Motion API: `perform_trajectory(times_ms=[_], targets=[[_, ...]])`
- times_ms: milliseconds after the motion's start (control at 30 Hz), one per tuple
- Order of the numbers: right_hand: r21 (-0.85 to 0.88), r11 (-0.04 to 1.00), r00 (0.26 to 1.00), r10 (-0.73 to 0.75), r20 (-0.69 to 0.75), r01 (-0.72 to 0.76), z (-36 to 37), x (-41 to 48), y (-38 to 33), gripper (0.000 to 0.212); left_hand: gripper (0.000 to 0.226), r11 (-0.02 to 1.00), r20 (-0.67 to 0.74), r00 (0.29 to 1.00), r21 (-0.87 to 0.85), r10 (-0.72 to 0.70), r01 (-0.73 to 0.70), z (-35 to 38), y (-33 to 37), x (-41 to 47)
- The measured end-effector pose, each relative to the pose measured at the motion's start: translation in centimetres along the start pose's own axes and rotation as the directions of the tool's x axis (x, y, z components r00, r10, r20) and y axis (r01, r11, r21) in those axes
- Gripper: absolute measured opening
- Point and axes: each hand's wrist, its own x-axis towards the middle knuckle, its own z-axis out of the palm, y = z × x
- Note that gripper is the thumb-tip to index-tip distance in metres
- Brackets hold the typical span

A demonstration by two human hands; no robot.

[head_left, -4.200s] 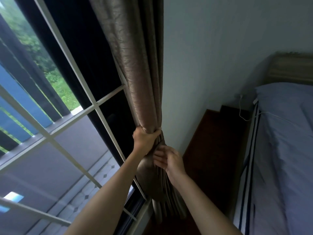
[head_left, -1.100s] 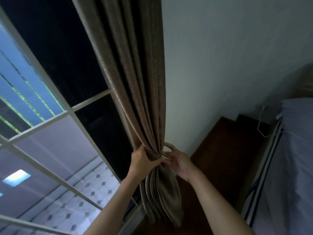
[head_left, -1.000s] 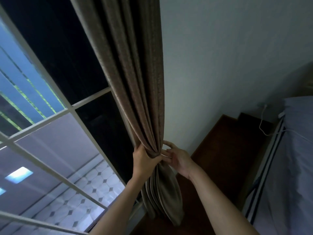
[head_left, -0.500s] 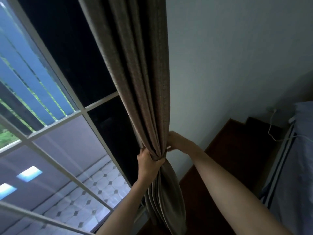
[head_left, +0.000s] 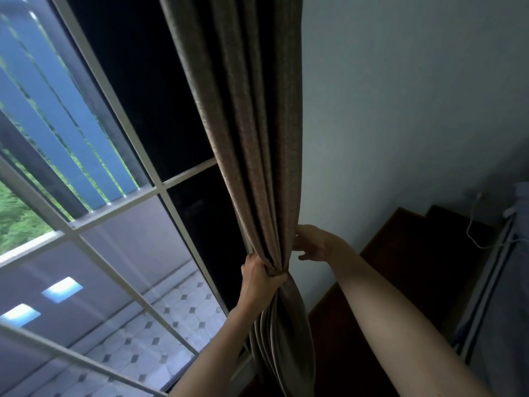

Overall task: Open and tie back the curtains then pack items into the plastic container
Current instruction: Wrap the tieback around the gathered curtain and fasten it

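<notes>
1. The curtain (a brownish, textured fabric) hangs down the middle of the frame from the top edge. It is gathered into tight folds and pinched to a narrow waist a little below centre, then spreads again toward the bottom edge.
2. The left hand comes up from the bottom centre on a bare forearm. Its grip is clenched round the curtain at the waist, fingers wrapped across the front of the bundle and knuckles turned to the left.
3. The right hand reaches in from the lower right, arm stretched, and sits just above and to the right of the left hand. Its fingers touch the curtain's right edge and the thumb points left below them. The fingertips are hidden behind the fold, so I cannot tell whether this grip holds anything.
4. The white window frame crosses the left half of the frame. Blue slats and greenery show through it at the upper left, and a tiled floor lower down.
5. A pale wall fills the upper right.
6. At the right edge lies a bed, with a white cable just above it.
</notes>
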Motion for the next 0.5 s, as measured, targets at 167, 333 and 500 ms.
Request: perform_trajectory(times_ms=[167,333,500], targets=[[0.001,0.989,0.988,-0.151,-0.045,0.151,0.0,-0.8,-0.7,0.023,0.039,1.0,0.067,0.998,0.005,-0.002,0.002,-0.2,0.5,0.2],[0.314,0.91,0.963,-0.255,-0.087,0.27,0.7,-0.6,-1.2,0.03,0.042,0.999,0.036,0.999,-0.04,-0.006,0.007,-0.2,0.7,-0.2],[0.187,0.952,0.97,-0.241,-0.023,0.241,-0.3,-1.0,-0.8,0.027,0.047,0.999,0.009,1.0,-0.05,0.002,-0.002,-0.6,0.5,-0.6]])
